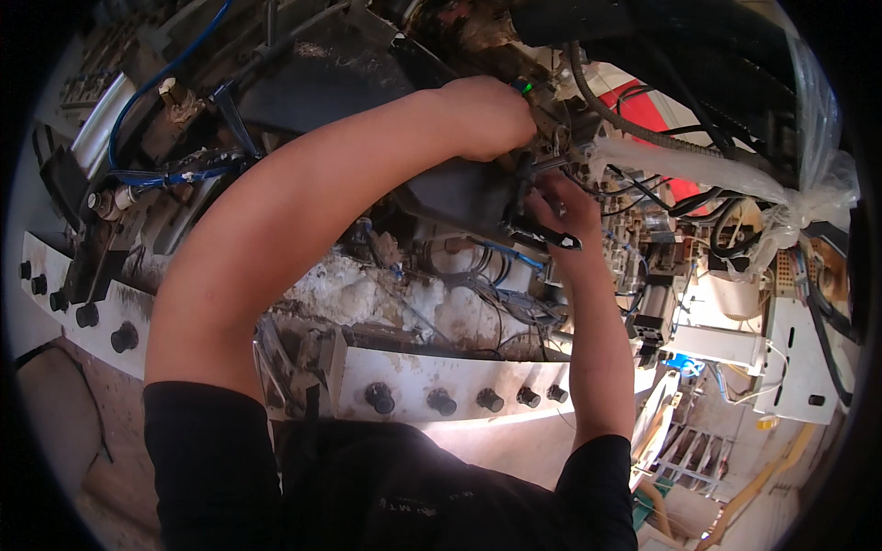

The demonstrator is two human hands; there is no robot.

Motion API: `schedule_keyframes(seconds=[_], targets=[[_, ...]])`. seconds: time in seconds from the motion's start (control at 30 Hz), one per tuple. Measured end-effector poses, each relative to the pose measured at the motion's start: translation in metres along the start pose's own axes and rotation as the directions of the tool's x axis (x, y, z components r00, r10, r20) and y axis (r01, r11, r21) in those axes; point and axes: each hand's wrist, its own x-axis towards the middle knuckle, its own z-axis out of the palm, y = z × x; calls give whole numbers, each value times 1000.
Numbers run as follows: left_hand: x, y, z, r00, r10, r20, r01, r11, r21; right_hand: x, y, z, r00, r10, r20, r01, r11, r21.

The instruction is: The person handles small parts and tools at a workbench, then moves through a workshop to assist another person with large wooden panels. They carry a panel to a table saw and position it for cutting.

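Observation:
My left arm reaches across a large machine, and my left hand (489,119) is curled at its upper middle, its back toward me. The fingers are mostly hidden among small metal parts; what they grip does not show. A small green spot (525,87) shines beside the knuckles. Just below and to the right, my right hand (574,213) is closed with bent fingers at the same cluster of parts. I cannot make out what is in them. A black bracket-like piece (544,234) lies against that hand. Left of both hands is a dark flat plate (427,197).
A pale front rail (413,372) with several black knobs runs between me and the machine. Blue tubing (115,138) curves at the left. Black cables and a plastic-wrapped bundle (726,174) hang at the right, before a red panel (634,115). White powdery residue (340,294) coats the machine's lower part.

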Motion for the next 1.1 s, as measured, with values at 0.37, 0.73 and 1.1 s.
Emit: schedule_keyframes(seconds=[0.37, 0.73, 1.1], targets=[[3, 4, -12, 992, -26, 122, 38, 994, -100, -7, -12, 0, 971, -210, -117, 182, 960, -213], [4, 2, -9, 999, 21, 46, -11, 977, -215, -2, -21, -5, 992, -121, -38, 112, 977, -181], [-2, 9, -5, 997, -71, 5, 71, 994, -89, 4, -3, -2, 998, -55, 19, 56, 997, -51]])
